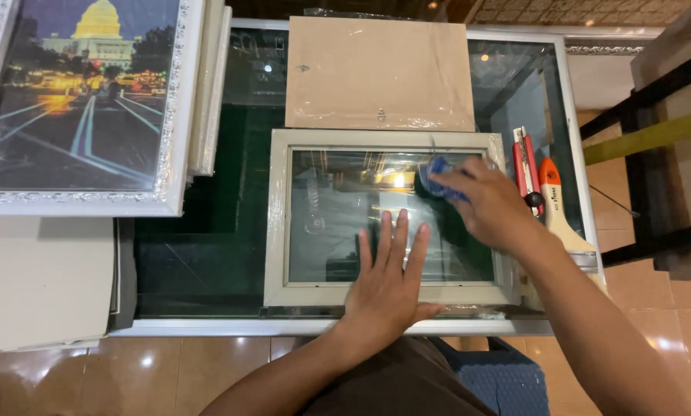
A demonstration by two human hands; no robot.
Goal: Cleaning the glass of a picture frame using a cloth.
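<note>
A pale, cream-coloured picture frame (278, 223) with a glass pane lies flat on the glass-topped table (207, 254). My left hand (388, 281) rests palm down, fingers spread, on the lower middle of the pane. My right hand (488, 204) grips a blue cloth (436, 176), blurred, pressed against the upper right part of the glass.
A brown backing board (379, 73) lies just beyond the frame. A red utility knife (526, 162) and an orange-handled brush (557, 212) lie at the right edge. A framed night-time city picture (83, 100) leans at far left, over stacked white boards (37, 281).
</note>
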